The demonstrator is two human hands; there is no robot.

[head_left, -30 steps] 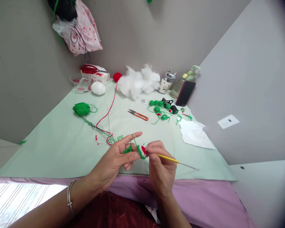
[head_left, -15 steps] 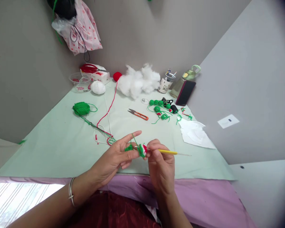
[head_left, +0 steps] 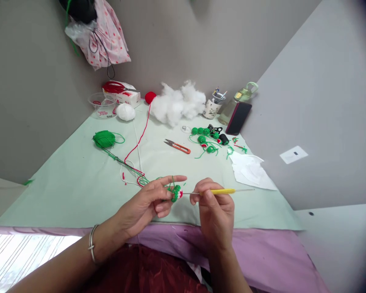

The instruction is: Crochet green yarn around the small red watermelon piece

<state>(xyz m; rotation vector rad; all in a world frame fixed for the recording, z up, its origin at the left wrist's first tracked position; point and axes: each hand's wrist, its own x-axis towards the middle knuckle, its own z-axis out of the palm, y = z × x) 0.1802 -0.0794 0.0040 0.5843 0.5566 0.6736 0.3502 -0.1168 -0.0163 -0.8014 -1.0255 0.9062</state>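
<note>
My left hand pinches a small crochet piece in green, white and red between thumb and fingers. Its index finger points out to the right, with green yarn looped over it. In my right hand is a crochet hook with a yellow handle, held like a pen. The hook's metal shaft reaches left to the red side of the piece; its tip is hidden there. Green yarn runs back from my left hand to a green yarn ball at the left.
Orange thread snips lie mid-table. Behind are white stuffing, a red yarn ball and a white yarn ball. Small green crochet balls, a phone, a bottle and white paper are on the right.
My right hand has moved right with the hook, and more of its shaft shows. The crochet piece has shifted slightly left and turned, and my left index finger has lowered.
</note>
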